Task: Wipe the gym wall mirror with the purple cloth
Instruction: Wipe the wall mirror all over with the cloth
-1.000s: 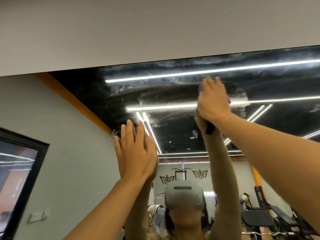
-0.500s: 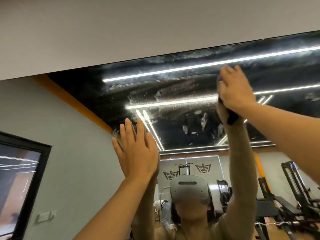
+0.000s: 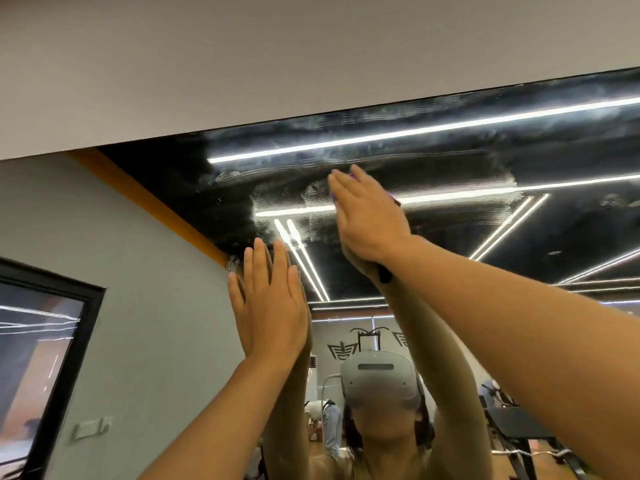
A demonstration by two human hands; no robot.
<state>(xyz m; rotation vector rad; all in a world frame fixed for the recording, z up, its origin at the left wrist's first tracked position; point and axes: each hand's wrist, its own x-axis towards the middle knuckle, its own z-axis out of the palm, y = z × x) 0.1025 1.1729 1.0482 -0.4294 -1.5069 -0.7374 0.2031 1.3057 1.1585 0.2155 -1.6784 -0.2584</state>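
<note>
Right hand (image 3: 369,216) slid leftward, streaky mirror (image 3: 450,161), grey wall (image 3: 242,46)

Grey-white wall (image 3: 242,57) above; reflected room shows black ceiling with strip lights (image 3: 398,135), orange trim (image 3: 145,199), dark-framed window (image 3: 45,358), gym machines (image 3: 519,427).

The large glossy glass wall mirror (image 3: 450,216) has a bright, reflective face, marked across its upper part by hazy, streaky whitish smears that dull the shine. A small purple cloth (image 3: 354,176), soft and matt where its edge peeks out, lies pressed on the glass. Above the mirror runs a smooth matt pale-grey painted wall band (image 3: 277,53).
</note>
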